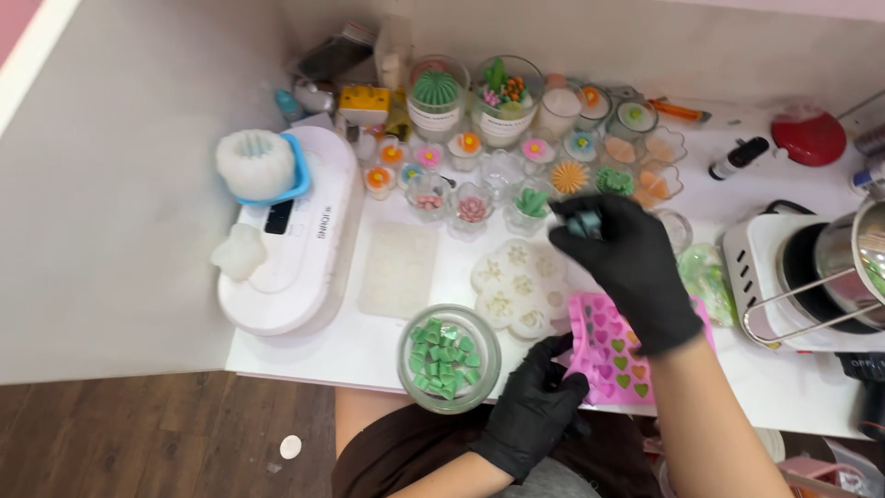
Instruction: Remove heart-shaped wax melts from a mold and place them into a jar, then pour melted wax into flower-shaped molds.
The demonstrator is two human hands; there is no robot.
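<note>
The left hand [535, 406] pinches the soft, floppy pink heart mould [613, 355] at the table's [369, 346] front edge; the right hand [631, 267] grips a small, likely brittle, teal wax piece [584, 222].

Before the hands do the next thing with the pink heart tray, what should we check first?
1. Left hand steadies the pink heart mold at its near edge: ok.
2. Right hand pinches a small dark teal piece in its fingertips: ok, though its exact shape cannot be told.
3. Glass bowl of green pieces sits fully on the table, close to its front edge: ok.
4. Some heart cavities already hold green and orange pieces: ok.
5. Metal pot sits on the white hotplate to the right; whether it is hot: cannot tell.
</note>
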